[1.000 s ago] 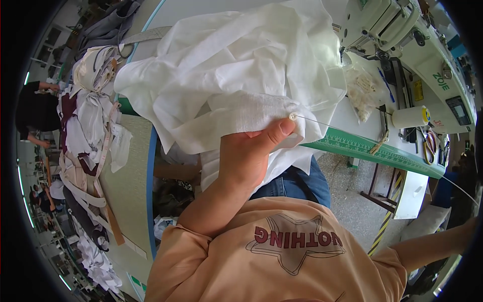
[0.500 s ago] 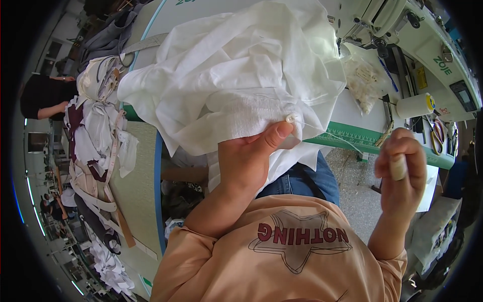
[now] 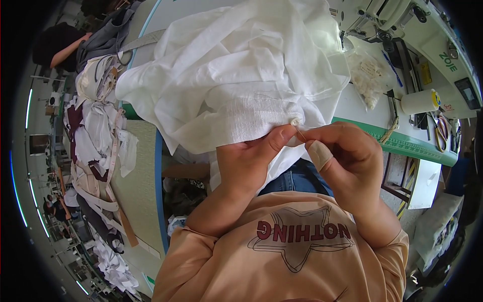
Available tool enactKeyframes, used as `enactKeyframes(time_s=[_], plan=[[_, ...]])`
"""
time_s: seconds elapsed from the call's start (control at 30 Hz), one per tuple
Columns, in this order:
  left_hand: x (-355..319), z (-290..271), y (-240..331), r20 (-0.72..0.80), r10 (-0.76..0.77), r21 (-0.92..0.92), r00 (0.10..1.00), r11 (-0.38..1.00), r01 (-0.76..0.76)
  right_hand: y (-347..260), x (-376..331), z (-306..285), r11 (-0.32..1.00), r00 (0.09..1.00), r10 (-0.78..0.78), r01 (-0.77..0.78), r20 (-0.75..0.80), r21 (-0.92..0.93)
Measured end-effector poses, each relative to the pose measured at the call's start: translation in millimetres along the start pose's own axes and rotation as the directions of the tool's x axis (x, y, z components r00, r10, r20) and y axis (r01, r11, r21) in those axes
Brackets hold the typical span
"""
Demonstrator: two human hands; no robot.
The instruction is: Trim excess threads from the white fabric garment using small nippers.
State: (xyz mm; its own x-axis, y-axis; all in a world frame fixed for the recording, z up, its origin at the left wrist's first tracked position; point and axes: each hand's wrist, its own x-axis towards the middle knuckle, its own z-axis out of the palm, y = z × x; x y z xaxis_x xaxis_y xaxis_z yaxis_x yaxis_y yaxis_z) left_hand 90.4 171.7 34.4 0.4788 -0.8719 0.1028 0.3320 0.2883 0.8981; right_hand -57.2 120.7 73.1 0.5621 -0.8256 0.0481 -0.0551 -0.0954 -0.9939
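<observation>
A white garment (image 3: 221,70) lies bunched over the table edge in front of me. My left hand (image 3: 249,161) pinches its hem, the thumb just below a small pale button (image 3: 295,122) on the cloth. My right hand (image 3: 349,156) has come up beside the left thumb, its fingertips closed on a fine thread (image 3: 301,135) running from the button. A pale wrap covers one finger of that hand. Whether a needle is also between those fingertips is too small to tell.
At the right stands a sewing machine (image 3: 422,30), with a plastic bag of small pale pieces (image 3: 369,75), a thread cone (image 3: 420,101) and scissors (image 3: 441,132) nearby. Fabric pieces (image 3: 100,131) cover the left table. Another person (image 3: 60,48) stands far left.
My right hand has moved left from the table's right side to the button, and the stretched thread is now short. The left hand keeps its pinch. The far person has shifted.
</observation>
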Motion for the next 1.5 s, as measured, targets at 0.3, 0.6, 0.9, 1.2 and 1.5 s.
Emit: enactKeyframes(time_s=[0.3,0.6,0.9,1.2,1.5], plan=[[0,-2,-1,0.012,0.023,0.012,1.000,1.000,-0.023,-2,-1,1,0.988,0.995,0.104,-0.102,-0.005,0.115],[-3,-6,-4,0.060,0.067,0.087,0.996,0.994,-0.072,-9,3,1,0.961,0.978,0.209,-0.209,0.023,0.179],[-2,-8,-4,0.092,0.235,0.285,0.968,0.925,-0.251,4,2,11,0.970,0.979,0.200,-0.193,-0.034,0.145],[-6,-4,-7,-0.023,0.096,0.071,0.995,0.993,-0.094,23,1,25,0.969,0.961,-0.209,0.179,-0.179,-0.171],[-4,3,8,0.025,-0.315,-0.344,0.949,0.888,0.305,22,0,27,0.864,0.892,-0.421,0.339,-0.163,-0.373]])
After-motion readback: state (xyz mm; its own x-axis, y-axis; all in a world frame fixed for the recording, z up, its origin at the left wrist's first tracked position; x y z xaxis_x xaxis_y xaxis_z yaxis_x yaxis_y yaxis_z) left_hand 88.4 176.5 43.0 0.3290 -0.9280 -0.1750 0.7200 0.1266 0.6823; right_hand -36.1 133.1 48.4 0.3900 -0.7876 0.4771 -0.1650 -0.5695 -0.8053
